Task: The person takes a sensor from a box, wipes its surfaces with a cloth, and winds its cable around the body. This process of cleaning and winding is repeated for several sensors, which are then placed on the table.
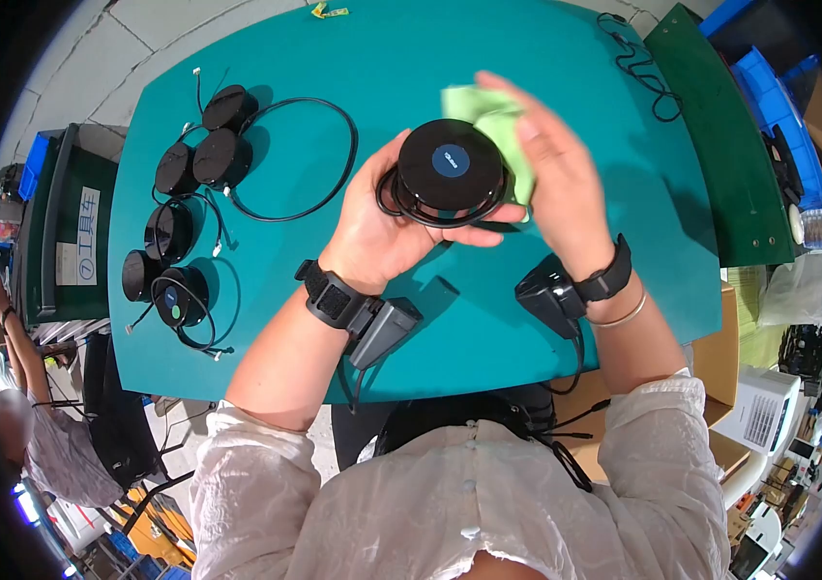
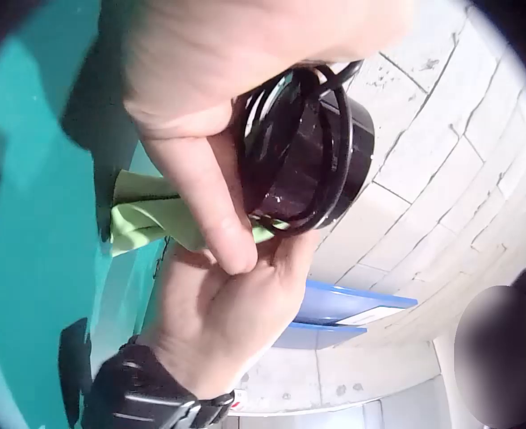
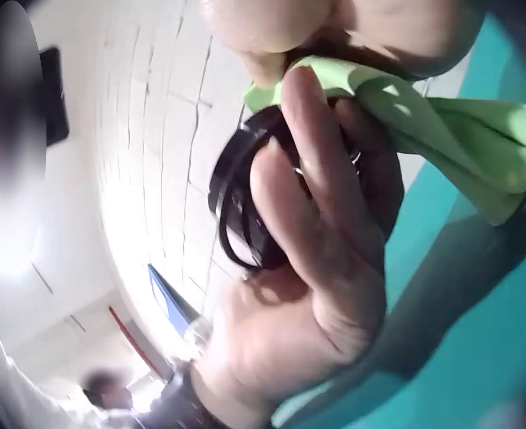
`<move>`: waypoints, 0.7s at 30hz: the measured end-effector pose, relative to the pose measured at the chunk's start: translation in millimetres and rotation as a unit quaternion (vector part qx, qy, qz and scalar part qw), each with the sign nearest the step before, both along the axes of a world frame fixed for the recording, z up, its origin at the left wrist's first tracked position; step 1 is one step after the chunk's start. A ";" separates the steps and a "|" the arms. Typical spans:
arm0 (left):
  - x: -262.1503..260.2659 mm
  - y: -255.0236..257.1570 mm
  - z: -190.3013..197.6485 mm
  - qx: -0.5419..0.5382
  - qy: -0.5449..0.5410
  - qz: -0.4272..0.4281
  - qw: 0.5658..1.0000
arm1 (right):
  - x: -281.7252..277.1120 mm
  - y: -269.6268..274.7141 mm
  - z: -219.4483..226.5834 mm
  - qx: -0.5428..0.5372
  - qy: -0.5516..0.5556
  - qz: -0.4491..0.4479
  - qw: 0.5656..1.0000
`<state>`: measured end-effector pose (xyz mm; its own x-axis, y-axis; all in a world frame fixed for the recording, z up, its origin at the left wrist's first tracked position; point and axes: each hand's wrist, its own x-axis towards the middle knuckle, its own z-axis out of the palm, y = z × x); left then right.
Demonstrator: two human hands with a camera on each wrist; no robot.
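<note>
A round black device point(image 1: 450, 184) with a blue round label on top is held up over the table. My left hand point(image 1: 372, 232) grips it from below and the left, its fingers curled round the body in the right wrist view. A black cable point(image 2: 342, 152) loops around the device's side. My right hand point(image 1: 561, 184) holds a light green cloth point(image 1: 498, 124) against the device's right side. In the right wrist view the cloth point(image 3: 477, 143) hangs loose beyond the fingers of that hand point(image 3: 388, 31).
Several similar black devices point(image 1: 222, 159) with cables lie on the left of the green table point(image 1: 411, 58). A thin black cable point(image 1: 638, 68) lies at the far right. Green bins point(image 1: 720, 145) flank the table, and a person point(image 1: 58, 435) is at the far left.
</note>
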<state>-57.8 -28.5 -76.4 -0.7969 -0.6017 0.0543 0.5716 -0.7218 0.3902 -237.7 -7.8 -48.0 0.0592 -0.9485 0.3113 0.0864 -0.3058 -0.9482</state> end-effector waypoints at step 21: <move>-16.1 21.8 16.9 -0.335 -0.431 0.370 0.752 | 0.7 0.0 -17.2 0.095 0.115 -0.036 0.988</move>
